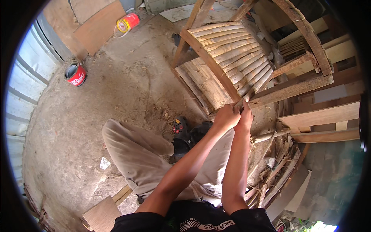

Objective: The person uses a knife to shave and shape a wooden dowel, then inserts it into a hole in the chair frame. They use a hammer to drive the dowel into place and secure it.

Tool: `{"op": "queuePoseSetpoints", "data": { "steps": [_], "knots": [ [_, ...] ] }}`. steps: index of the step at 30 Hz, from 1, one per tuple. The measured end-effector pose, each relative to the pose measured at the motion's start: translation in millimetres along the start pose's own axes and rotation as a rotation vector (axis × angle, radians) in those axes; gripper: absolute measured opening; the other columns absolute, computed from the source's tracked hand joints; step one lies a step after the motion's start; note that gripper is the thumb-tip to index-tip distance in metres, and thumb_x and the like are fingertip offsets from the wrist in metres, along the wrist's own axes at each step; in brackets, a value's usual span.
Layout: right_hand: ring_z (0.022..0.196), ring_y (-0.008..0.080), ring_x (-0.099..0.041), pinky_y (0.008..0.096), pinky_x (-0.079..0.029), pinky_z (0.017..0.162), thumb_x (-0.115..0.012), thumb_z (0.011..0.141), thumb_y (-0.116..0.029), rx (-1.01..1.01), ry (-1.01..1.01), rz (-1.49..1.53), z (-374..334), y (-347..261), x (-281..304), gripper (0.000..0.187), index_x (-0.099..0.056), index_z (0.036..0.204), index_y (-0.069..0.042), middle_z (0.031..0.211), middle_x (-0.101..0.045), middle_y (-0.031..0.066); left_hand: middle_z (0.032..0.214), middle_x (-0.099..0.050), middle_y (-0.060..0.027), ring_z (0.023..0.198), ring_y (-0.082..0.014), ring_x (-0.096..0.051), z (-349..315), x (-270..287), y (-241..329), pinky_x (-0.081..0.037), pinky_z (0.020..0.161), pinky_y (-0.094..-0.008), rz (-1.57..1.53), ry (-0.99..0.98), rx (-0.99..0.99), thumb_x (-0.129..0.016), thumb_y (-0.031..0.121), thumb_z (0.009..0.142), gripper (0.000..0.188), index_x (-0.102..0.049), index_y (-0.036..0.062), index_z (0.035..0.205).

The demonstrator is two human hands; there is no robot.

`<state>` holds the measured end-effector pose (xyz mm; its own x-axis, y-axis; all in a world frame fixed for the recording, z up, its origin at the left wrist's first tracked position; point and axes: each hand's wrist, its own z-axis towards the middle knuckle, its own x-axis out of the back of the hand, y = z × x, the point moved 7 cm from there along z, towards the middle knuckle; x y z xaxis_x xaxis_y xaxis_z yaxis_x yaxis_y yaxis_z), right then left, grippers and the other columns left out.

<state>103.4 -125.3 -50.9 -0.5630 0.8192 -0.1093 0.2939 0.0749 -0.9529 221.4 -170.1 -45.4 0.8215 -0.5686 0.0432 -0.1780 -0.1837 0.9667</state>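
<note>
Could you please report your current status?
Left hand and right hand close together at bamboo slats. Slats side by side against wooden frame. Scrap wood at right, apparently not blocking.

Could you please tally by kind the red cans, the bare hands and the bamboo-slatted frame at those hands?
Red cans: 2 (grey-topped can, yellow-ended can)
Bare hands: 2 (left hand, right hand)
Bamboo-slatted frame: 1
Total: 5
</note>
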Motion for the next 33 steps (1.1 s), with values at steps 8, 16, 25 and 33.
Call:
{"op": "queuePoseSetpoints", "data": {
  "steps": [8, 16, 25, 33],
  "knots": [
    [0.084, 0.0202, -0.064, 0.033, -0.052, 0.073, -0.059, 0.097, -0.024, 0.001, -0.061, 0.099, 14, 14, 1, 0.031, -0.065, 0.104, 0.005, 0.095, -0.066, 0.0108, 0.099, -0.067, -0.0332, 0.102, -0.0469, -0.064, 7, -5, -15, -0.049, 0.09, -0.051, -0.046, 0.019, -0.036, -0.047, 0.031, 0.099, 0.041, -0.067, -0.0017, 0.112],
    [0.077, 0.0251, -0.069, 0.036, -0.053, 0.064, -0.058, 0.098, -0.025, -0.027, -0.087, 0.123, 11, 18, -1, 0.03, -0.061, 0.107, 0.004, 0.088, -0.068, 0.0147, 0.059, -0.062, -0.0083, 0.042, -0.0096, -0.051, -2, 9, -50, -0.04, 0.041, -0.0239, -0.566, -0.142, 0.094, -0.05, 0.051, 0.102, 0.057, -0.062, -0.0051, 0.101],
    [0.071, 0.0229, -0.066, 0.0344, -0.05, 0.062, -0.057, 0.098, -0.026, 0.02, -0.104, 0.163, 7, 14, -7, 0.028, -0.061, 0.101, 0.002, 0.079, -0.068, 0.0154, 0.074, -0.066, -0.0048, 0.055, -0.0105, -0.061, -12, 34, -46, -0.044, 0.049, -0.0236, -0.447, -0.068, 0.079, -0.061, 0.049, 0.098, 0.051, -0.068, -0.0014, 0.104],
    [0.063, 0.0209, -0.065, 0.0275, -0.051, 0.054, -0.051, 0.101, -0.031, 0.001, -0.078, 0.091, 0, 13, -9, 0.033, -0.062, 0.098, 0.0, 0.08, -0.069, 0.0153, 0.074, -0.066, -0.0051, 0.056, -0.0109, -0.061, -16, 16, -28, -0.045, 0.049, -0.0259, -0.364, -0.096, -0.076, -0.061, 0.042, 0.099, 0.043, -0.066, 0.0001, 0.097]
  ]
}}
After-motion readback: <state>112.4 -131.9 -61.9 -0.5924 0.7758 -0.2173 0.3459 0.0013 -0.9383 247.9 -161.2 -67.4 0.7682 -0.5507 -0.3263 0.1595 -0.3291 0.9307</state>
